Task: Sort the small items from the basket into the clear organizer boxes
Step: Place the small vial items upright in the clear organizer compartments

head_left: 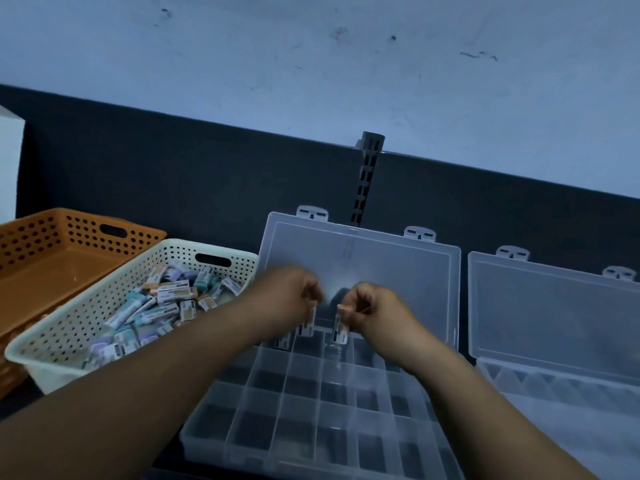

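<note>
A cream perforated basket (48, 344) at the left holds several small printed packets (162, 306). In front of me lies a clear organizer box (304, 403) with many square compartments, its lid (363, 268) standing open against the back panel. My left hand (287, 299) is shut on a small packet (307, 325) held upright over the box's far row. My right hand (370, 310) pinches another small packet (341, 330) just to the right, also over the far row. A third packet (283, 341) stands in a far compartment under my left hand.
An orange perforated basket (52, 258) sits behind the cream one at far left. A second clear organizer box (561, 393) with its lid (554, 306) open lies to the right. A dark back panel (173, 174) with a slotted upright post (367, 178) runs behind everything.
</note>
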The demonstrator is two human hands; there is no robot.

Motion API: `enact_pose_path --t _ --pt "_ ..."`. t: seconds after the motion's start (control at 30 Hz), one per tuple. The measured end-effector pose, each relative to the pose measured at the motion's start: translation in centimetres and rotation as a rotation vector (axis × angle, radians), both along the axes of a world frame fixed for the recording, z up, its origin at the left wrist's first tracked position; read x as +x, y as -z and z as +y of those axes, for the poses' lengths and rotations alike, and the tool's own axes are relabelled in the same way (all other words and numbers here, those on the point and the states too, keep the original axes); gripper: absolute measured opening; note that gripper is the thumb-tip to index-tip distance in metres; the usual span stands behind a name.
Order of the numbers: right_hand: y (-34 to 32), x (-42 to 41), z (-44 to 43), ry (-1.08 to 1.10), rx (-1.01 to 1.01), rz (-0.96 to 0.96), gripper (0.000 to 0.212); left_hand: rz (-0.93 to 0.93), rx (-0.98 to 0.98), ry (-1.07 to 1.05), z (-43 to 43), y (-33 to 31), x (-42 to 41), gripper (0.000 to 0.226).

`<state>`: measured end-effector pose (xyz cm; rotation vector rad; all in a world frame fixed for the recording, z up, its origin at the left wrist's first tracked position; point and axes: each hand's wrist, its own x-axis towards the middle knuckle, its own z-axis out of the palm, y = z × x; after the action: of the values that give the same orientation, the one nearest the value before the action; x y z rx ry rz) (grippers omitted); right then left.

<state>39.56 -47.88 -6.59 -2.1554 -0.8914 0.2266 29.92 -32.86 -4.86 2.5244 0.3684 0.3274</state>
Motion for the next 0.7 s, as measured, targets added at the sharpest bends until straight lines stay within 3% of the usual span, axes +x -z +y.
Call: enact_pose_path --t 0.13,0.3,0.7 --pt "1.6 0.5 0.1 -0.008 -0.103 -0.114 0.020 0.012 0.101 -0.005 -0.1 0.6 0.8 0.011" --pt "3.1 1.1 0.3 -0.001 -0.129 -0.134 0.011 0.061 0.097 0.043 -0.3 1.3 1.7 0.008" --pt "3.9 1.5 0.4 0.028 -0.183 -0.146 0.020 0.122 0.294 0.087 -0.4 2.8 2.1 0.010"
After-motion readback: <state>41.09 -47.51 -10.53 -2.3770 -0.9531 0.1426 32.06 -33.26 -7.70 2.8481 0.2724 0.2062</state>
